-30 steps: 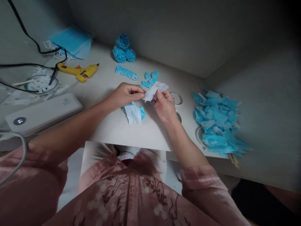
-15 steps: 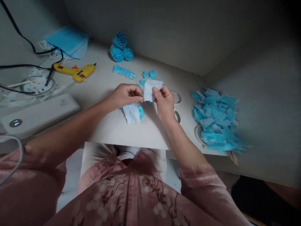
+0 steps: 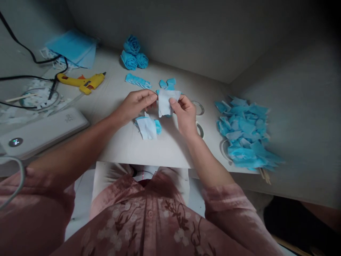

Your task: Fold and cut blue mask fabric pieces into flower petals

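My right hand [image 3: 185,112] is closed on a pale, roughly square piece of nonwoven fabric [image 3: 167,103], thumb lying on its face. Close by its left edge, the thumb and index finger of my left hand [image 3: 141,101] are pinched together; whether anything is between them is hidden. Below the hands lies a pale fabric piece over blue ones [image 3: 147,128]. Small blue fabric pieces [image 3: 167,84] lie just behind the held piece, partly covered by it. A ruffled blue strip [image 3: 137,81] rests farther left.
Blue fabric roses [image 3: 131,53] stand at the back. Leftward are blue face masks [image 3: 73,48], a yellow glue gun [image 3: 82,81], black cables, white scraps [image 3: 39,96] and a power bank [image 3: 44,131]. Tape rolls [image 3: 199,130] and a blue fabric heap [image 3: 242,131] with sticks [image 3: 264,175] are at right.
My left fingertips have moved up along the left edge of the fabric piece, from its lower corner. My right hand keeps its hold. The whole view has shifted slightly.
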The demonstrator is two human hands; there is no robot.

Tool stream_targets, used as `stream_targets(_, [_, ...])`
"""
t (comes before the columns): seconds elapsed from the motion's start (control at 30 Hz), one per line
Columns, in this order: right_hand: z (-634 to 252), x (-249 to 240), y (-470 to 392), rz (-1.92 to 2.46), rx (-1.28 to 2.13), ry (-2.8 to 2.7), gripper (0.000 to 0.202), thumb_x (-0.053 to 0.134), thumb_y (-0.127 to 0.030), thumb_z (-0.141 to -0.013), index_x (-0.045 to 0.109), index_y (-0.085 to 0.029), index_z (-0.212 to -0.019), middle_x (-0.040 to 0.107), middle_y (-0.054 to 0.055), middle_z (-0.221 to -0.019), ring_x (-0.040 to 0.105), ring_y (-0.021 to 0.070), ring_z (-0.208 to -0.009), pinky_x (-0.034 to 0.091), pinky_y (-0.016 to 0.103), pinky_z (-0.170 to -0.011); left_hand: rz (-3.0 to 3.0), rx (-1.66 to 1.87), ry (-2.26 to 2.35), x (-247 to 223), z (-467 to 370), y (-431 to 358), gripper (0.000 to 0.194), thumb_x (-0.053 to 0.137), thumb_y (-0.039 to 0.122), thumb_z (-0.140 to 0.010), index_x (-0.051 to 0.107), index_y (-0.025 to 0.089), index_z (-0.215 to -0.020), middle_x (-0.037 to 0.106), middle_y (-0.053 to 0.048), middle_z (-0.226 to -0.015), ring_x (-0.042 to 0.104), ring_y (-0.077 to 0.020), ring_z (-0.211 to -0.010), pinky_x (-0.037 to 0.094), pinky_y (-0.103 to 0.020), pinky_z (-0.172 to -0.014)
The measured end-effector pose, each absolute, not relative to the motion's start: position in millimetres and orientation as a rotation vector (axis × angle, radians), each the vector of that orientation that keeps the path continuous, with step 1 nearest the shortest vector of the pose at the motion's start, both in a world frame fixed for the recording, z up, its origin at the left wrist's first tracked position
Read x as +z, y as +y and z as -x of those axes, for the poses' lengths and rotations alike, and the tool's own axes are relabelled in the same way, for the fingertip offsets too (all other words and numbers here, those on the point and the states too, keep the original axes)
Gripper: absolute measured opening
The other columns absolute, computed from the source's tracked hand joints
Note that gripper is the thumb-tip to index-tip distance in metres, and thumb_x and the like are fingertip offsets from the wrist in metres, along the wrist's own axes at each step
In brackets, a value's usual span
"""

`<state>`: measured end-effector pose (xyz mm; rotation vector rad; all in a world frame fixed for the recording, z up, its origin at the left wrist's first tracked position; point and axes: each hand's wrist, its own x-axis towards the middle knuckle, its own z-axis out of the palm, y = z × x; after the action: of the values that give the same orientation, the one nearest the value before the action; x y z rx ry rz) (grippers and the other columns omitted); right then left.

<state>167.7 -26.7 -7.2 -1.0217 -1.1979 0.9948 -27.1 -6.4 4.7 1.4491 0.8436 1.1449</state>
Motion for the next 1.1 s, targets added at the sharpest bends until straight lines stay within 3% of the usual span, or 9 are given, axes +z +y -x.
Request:
stream_targets(0.2, [-164, -11, -30, 0.995, 1.019, -1.300, 0.037, 0.088, -0.057, -0.078, 0.073, -0.028, -0.096, 0.068, -0.003, -0.083, 0.063, 0.0147, -0.079, 0.054, 0.029, -0.073, -1.407, 1.033, 0.839, -2, 26, -9, 0.019, 0.080, 0.030, -0.086, 0.074, 0.016, -0.074, 0.069, -0.001, -0.066, 0.061, -0.0129, -0.058, 0.045, -0.025, -0.057])
stream_targets(0.3, [-169, -13, -29, 1.011, 0.966, -1.352, 0.040, 0.081, -0.061, -0.084, 0.073, -0.030, -0.109, 0.072, -0.001, -0.089, 0.069, 0.0181, -0.088, 0.059, 0.034, -0.081, -1.382, 1.071, 0.878, -5, 26, -6, 0.026, 0.079, 0.023, -0.086, 0.070, 0.015, -0.063, 0.068, -0.001, -0.060, 0.058, -0.0115, -0.053, 0.043, -0.025, -0.055])
stream_targets(0.43, [-181, -19, -20, 0.960, 0.801, -1.478, 0.053, 0.063, -0.071, -0.094, 0.065, -0.035, -0.133, 0.075, 0.004, -0.122, 0.071, 0.0255, -0.120, 0.062, 0.046, -0.099, -1.223, 1.199, 0.927, 0, 26, -2, 0.035, 0.072, 0.013, -0.091, 0.063, 0.014, -0.057, 0.065, -0.001, -0.055, 0.058, -0.0095, -0.050, 0.043, -0.022, -0.055])
stream_targets(0.6, [-192, -25, -12, 0.906, 0.432, -1.791, 0.054, 0.053, -0.064, -0.102, 0.052, -0.036, -0.149, 0.063, 0.007, -0.151, 0.058, 0.0300, -0.143, 0.055, 0.058, -0.113, -1.043, 1.214, 0.901, 9, 24, -2, 0.039, 0.060, 0.008, -0.098, 0.061, 0.014, -0.059, 0.065, -0.002, -0.056, 0.060, -0.0096, -0.050, 0.045, -0.022, -0.055])
stream_targets(0.8, [-186, -23, -15, 0.879, 0.054, -2.059, 0.033, 0.053, -0.048, -0.105, 0.060, -0.036, -0.135, 0.057, 0.004, -0.155, 0.048, 0.0333, -0.152, 0.036, 0.071, -0.127, -0.971, 1.173, 0.822, 14, 22, -8, 0.036, 0.065, 0.013, -0.099, 0.062, 0.013, -0.063, 0.066, -0.002, -0.059, 0.061, -0.0087, -0.051, 0.046, -0.020, -0.055])
stream_targets(0.93, [-179, -23, -15, 0.916, -0.018, -2.065, 0.024, 0.049, -0.044, -0.107, 0.064, -0.033, -0.124, 0.058, 0.005, -0.152, 0.047, 0.0338, -0.152, 0.034, 0.072, -0.127, -0.905, 1.106, 0.797, 17, 20, -13, 0.038, 0.061, 0.011, -0.100, 0.063, 0.012, -0.063, 0.064, -0.002, -0.060, 0.058, -0.0082, -0.049, 0.044, -0.021, -0.052])
stream_targets(1.1, [-181, -21, -14, 0.929, -0.025, -2.014, 0.028, 0.049, -0.048, -0.108, 0.070, -0.030, -0.106, 0.063, 0.007, -0.142, 0.052, 0.0348, -0.146, 0.037, 0.070, -0.126, -0.904, 1.029, 0.757, 15, 20, -14, 0.038, 0.060, 0.014, -0.101, 0.062, 0.012, -0.063, 0.061, -0.002, -0.061, 0.056, -0.0087, -0.048, 0.041, -0.022, -0.048])
